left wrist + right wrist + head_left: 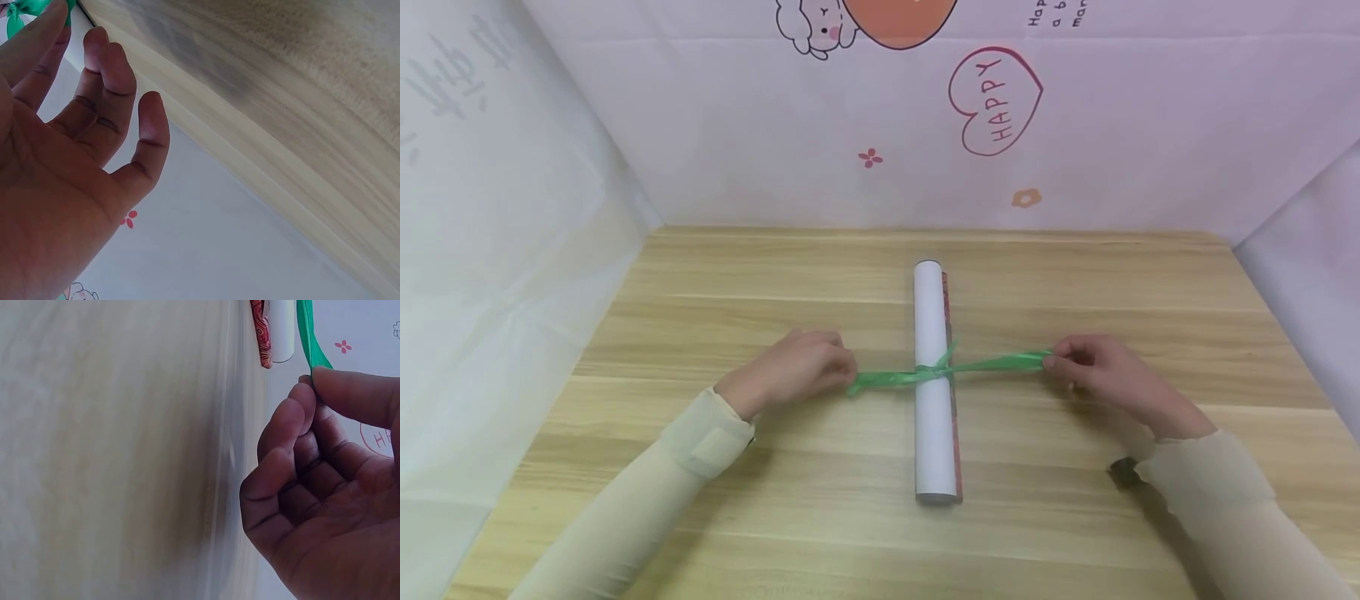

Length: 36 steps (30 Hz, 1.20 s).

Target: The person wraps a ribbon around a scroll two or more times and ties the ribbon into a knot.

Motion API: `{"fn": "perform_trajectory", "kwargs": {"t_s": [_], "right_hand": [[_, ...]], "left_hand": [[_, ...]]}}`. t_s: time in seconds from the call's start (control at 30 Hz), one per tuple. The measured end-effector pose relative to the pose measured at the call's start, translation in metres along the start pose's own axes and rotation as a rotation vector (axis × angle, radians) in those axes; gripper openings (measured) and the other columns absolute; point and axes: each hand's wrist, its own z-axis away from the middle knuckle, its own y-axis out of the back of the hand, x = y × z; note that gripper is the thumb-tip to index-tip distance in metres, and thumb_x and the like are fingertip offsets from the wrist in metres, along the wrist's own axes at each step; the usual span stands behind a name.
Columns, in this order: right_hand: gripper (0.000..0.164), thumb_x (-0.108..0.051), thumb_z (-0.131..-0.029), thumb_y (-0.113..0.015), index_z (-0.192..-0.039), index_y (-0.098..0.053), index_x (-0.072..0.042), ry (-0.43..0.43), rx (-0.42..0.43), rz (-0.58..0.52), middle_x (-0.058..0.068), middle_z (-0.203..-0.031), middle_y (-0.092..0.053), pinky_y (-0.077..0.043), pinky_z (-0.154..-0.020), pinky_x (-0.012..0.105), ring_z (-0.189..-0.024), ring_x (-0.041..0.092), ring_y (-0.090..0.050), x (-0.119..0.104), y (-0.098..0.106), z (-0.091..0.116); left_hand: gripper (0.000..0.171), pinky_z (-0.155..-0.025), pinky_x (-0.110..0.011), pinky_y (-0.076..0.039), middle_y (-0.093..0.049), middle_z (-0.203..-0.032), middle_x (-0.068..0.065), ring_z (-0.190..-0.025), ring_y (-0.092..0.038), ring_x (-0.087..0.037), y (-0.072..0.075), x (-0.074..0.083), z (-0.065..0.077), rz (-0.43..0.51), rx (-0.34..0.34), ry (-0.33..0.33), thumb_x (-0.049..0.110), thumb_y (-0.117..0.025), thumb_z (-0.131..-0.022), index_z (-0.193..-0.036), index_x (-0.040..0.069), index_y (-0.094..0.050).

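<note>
A white paper roll (934,442) lies lengthwise on the table, with a red patterned edge (958,467) showing along its right side. Around its middle passes a green ribbon (1000,363), crossed or knotted on top, with a short piece sticking up there. My left hand (793,371) pinches the ribbon's left end between thumb and forefinger; the other fingers are loosely bent in the left wrist view. On the other side, my right hand (1112,379) pinches the right end of the ribbon (305,331) between thumb and fingertips. Both ends stretch out nearly straight from the roll.
The wooden table (760,275) ends at a white printed backdrop (760,150) behind, with white sheets at left and right. A dark object (1123,472) shows under the right sleeve's cuff.
</note>
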Motion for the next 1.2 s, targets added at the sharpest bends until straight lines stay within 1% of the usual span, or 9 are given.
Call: {"fn": "perform_trajectory", "kwargs": {"t_s": [0.2, 0.3, 0.6, 0.83, 1.03, 1.2], "right_hand": [[0.028, -0.031, -0.108, -0.062, -0.109, -0.069, -0.004, -0.008, 0.006, 0.028, 0.003, -0.086, -0.064, -0.05, -0.065, 0.026, -0.075, 0.013, -0.057, 0.003, 0.001, 0.002], [0.028, -0.032, -0.108, -0.061, -0.11, -0.069, -0.005, -0.013, 0.005, 0.032, 0.003, -0.087, -0.064, -0.05, -0.065, 0.026, -0.075, 0.013, -0.056, 0.004, 0.001, 0.003], [0.028, -0.031, -0.109, -0.06, -0.111, -0.068, -0.005, -0.012, 0.014, 0.042, 0.002, -0.084, -0.062, -0.049, -0.064, 0.026, -0.074, 0.013, -0.055, 0.008, 0.002, 0.003], [0.03, -0.033, -0.11, -0.058, -0.115, -0.068, -0.005, -0.024, 0.005, 0.044, 0.002, -0.089, -0.063, -0.048, -0.064, 0.027, -0.076, 0.014, -0.055, 0.011, 0.003, 0.002], [0.032, -0.034, -0.11, -0.057, -0.118, -0.067, -0.005, -0.026, -0.006, 0.032, 0.002, -0.095, -0.065, -0.05, -0.067, 0.026, -0.081, 0.013, -0.056, 0.011, 0.004, 0.003], [0.032, -0.034, -0.109, -0.059, -0.118, -0.066, -0.005, -0.016, -0.011, 0.004, 0.001, -0.098, -0.066, -0.05, -0.071, 0.026, -0.087, 0.012, -0.057, 0.007, 0.004, 0.005]], "left_hand": [[0.011, -0.075, -0.028, -0.046, -0.061, -0.089, 0.007, -0.08, -0.051, -0.009, -0.001, -0.001, 0.001, 0.006, 0.005, 0.0, 0.021, -0.069, -0.103, -0.094, 0.025, -0.072], [0.012, -0.073, -0.027, -0.045, -0.06, -0.088, 0.007, -0.079, -0.05, -0.009, -0.001, -0.001, 0.002, 0.003, 0.011, -0.001, 0.021, -0.068, -0.103, -0.093, 0.025, -0.071], [0.01, -0.076, -0.029, -0.046, -0.06, -0.089, 0.008, -0.08, -0.051, -0.009, -0.001, -0.001, 0.003, 0.003, 0.006, 0.012, 0.022, -0.068, -0.103, -0.094, 0.025, -0.071], [0.012, -0.074, -0.027, -0.044, -0.059, -0.087, 0.008, -0.08, -0.049, -0.009, 0.0, -0.001, 0.004, 0.026, 0.002, 0.015, 0.019, -0.067, -0.104, -0.093, 0.023, -0.07], [0.008, -0.08, -0.029, -0.051, -0.065, -0.094, 0.007, -0.085, -0.055, -0.008, 0.0, -0.002, 0.005, 0.045, 0.016, -0.004, 0.019, -0.069, -0.103, -0.097, 0.022, -0.074], [0.005, -0.082, -0.029, -0.054, -0.066, -0.096, 0.007, -0.087, -0.057, -0.009, 0.0, -0.001, 0.005, 0.107, 0.042, -0.001, 0.021, -0.072, -0.101, -0.101, 0.021, -0.077]]}}
